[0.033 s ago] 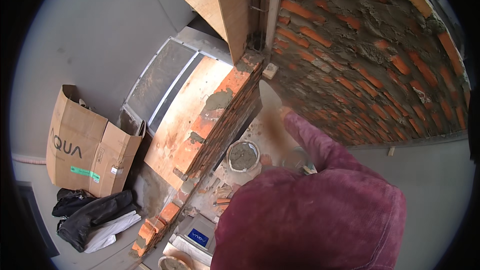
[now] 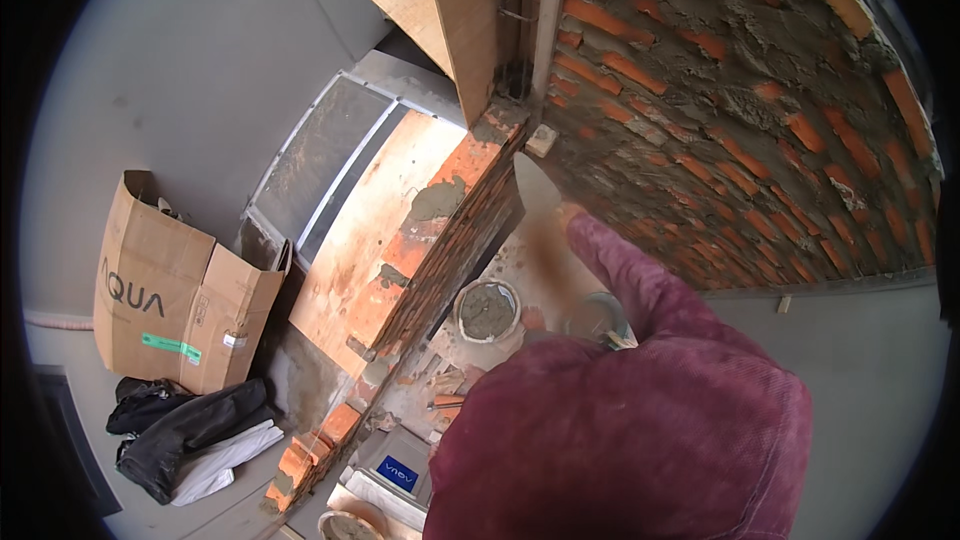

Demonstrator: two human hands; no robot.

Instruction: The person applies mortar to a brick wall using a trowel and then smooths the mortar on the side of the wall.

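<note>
Watching remotely, I log right hand [image 2: 570, 213] closed round trowel [image 2: 537, 183], upper middle of frame, left hand unseen; an overlong leftward swing could knock it against the low brick wall [image 2: 405, 252].

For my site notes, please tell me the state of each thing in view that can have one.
Grey pointed metal trowel: held in the right hand.
Round pale-rimmed bucket: open, holding grey mortar.
Second round bucket, lower edge: open, partly out of view.
Brown cardboard box: top open.
Black cloth garments: heaped, crumpled.
Tall red-brick wall: unevenly covered with mortar.
Low red-brick wall: top partly mortared.
</note>
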